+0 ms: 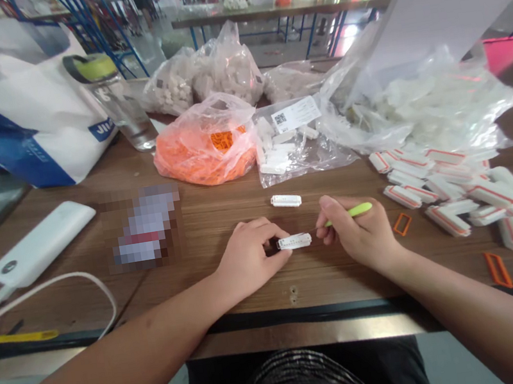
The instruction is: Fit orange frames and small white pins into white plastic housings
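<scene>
Between the thumb and fingers of my left hand [250, 254] is a small white plastic part [297, 241], long and narrow, held just above the table or on it; I cannot tell which. My right hand [357, 231] grips a thin tool with a lime-green handle [359, 209], its slim tip directed at the right end of that part. Whether the tip touches is too fine to see. A second white plastic piece [286, 200] lies on the table just beyond my hands. Beside my right hand rests a thin orange rectangular ring [402, 224].
Several white pieces with orange bands [490, 190] are heaped at right, near more orange rings [498, 269]. Behind stand a bag of orange parts [204, 155], a clear bag of white parts [280, 156] and a water bottle [124, 109]. A power bank [43, 242] and blurred-out phone [147, 225] lie left.
</scene>
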### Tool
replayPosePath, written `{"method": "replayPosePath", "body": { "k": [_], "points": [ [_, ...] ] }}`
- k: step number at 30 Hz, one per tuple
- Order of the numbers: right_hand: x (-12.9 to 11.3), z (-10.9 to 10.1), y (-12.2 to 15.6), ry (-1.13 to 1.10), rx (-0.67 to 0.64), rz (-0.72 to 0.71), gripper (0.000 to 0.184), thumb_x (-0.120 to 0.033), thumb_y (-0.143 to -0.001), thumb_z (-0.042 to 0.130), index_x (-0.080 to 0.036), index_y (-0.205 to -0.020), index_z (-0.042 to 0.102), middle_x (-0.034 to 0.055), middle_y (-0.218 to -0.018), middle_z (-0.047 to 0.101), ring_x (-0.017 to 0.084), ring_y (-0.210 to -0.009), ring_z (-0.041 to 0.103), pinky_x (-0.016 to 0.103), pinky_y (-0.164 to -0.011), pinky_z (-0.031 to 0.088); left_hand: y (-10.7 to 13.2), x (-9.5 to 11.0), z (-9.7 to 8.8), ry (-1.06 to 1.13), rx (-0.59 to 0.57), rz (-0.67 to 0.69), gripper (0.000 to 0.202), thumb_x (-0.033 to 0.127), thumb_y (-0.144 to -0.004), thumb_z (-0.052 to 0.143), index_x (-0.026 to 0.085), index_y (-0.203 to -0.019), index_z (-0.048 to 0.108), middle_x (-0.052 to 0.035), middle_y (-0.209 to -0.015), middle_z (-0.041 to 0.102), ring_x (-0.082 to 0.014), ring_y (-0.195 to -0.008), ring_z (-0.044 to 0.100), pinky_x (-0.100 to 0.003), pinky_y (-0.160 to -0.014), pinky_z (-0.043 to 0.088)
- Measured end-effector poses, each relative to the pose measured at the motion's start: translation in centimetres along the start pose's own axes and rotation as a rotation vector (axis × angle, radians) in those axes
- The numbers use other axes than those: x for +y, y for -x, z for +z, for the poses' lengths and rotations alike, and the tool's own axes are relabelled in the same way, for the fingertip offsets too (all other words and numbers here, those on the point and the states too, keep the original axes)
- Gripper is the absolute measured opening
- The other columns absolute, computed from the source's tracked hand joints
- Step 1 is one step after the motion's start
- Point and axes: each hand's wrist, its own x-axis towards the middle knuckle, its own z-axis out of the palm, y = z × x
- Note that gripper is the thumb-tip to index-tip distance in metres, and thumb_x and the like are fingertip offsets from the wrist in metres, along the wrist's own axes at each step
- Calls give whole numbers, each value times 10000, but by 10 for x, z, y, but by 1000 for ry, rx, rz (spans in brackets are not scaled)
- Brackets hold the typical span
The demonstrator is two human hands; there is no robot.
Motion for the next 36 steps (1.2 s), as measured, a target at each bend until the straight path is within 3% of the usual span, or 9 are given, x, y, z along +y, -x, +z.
{"method": "replayPosePath", "body": {
  "k": [3, 10, 36],
  "points": [
    [2, -1, -2, -62, 62, 85, 466, -460, -904, 499, -161, -560, 594, 11, -476, 602, 89, -366, 547, 186, -368, 441, 0, 0, 0, 0, -2, 2, 89, 194, -769, 684, 213, -856, 675, 34, -759, 608, -135, -703, 568, -342, -752, 362],
    [3, -1, -4, -94, 8, 167, 469, -501, -872, 536, -151, -567, 602, 14, -461, 603, 83, -352, 542, 167, -355, 432, -1, 0, -1, -16, -17, -9, 75, 214, -773, 682, 216, -846, 666, 24, -776, 624, -146, -719, 573, -343, -754, 364],
    [1, 0, -1, -46, -7, 108, 478, -485, -893, 506, -161, -554, 598, 13, -466, 603, 92, -359, 542, 190, -364, 440, 0, 0, -1, -11, -13, -1, 79, 220, -781, 668, 221, -860, 671, 29, -756, 606, -144, -711, 567, -352, -759, 370]
  ]
}}
